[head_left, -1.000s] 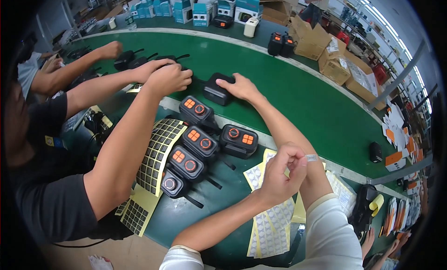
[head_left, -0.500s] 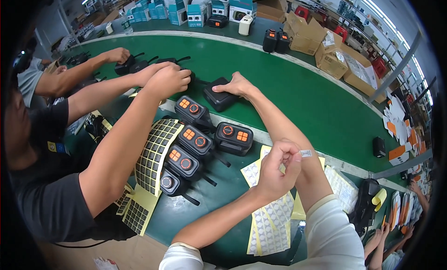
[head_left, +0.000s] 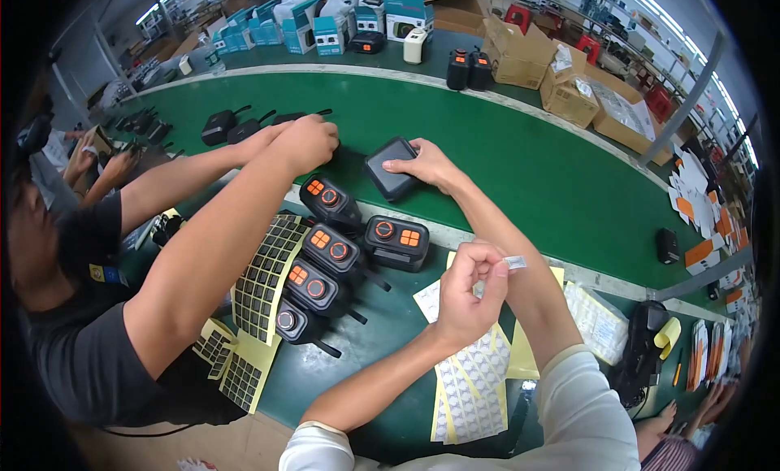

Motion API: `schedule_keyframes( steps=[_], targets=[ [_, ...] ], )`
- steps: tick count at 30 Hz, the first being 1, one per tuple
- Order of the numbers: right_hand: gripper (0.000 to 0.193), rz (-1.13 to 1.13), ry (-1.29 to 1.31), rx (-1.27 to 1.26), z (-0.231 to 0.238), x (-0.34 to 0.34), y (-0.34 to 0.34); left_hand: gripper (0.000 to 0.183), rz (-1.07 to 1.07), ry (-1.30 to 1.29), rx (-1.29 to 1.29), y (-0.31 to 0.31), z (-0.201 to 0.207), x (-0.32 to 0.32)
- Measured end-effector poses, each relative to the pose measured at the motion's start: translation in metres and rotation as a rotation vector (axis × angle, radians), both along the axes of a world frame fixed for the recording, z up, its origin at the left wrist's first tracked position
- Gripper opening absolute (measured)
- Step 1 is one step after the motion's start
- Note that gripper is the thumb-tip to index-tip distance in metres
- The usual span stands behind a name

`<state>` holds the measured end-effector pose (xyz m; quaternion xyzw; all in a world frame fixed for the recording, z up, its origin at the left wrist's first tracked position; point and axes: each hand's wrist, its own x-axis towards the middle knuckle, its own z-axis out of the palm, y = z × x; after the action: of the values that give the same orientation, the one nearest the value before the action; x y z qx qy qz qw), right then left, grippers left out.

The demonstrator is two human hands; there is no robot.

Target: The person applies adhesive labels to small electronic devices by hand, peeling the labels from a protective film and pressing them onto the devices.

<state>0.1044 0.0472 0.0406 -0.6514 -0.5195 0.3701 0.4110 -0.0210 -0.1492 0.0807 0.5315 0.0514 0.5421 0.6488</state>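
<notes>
My left hand (head_left: 475,296) is closed in a pinch on a small pale label (head_left: 514,262), which sticks out beyond the fingertips over my right forearm. Farther off, my right hand (head_left: 418,169) grips a black boxy device (head_left: 392,169) by its right side, thumb on its plain face. That device is tilted above the green belt. Below my left hand lie sheets of white labels (head_left: 475,390) on yellowish backing. To the left stand several black devices with orange buttons (head_left: 333,247) and straps, close together on the table.
A co-worker's arm (head_left: 219,219) reaches across at left, hands at other black devices (head_left: 219,127) on the green belt (head_left: 520,178). A sheet of black square pads (head_left: 264,288) leans by the devices. Cartons (head_left: 520,52) and teal boxes (head_left: 329,34) line the far side.
My right hand has tipped the black device up so its broad face turns toward me. The label stays in my left hand. At far left, another person's hand has left the black devices.
</notes>
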Motion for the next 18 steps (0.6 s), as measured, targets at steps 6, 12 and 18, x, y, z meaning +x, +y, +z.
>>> schedule_keyframes(
  steps=[6,12,18],
  targets=[
    [0.066,-0.130,0.712,0.141,0.006,0.047,-0.083,0.006,0.024,0.112,-0.071,0.002,0.017,-0.008],
    [0.059,-0.279,1.330,0.118,0.020,0.061,-0.184,0.015,-0.169,-0.013,-0.356,0.023,0.028,-0.008],
    [0.055,-0.149,1.177,0.264,0.018,0.056,-0.216,0.016,-0.088,0.298,-0.263,0.012,0.026,0.011]
  ],
)
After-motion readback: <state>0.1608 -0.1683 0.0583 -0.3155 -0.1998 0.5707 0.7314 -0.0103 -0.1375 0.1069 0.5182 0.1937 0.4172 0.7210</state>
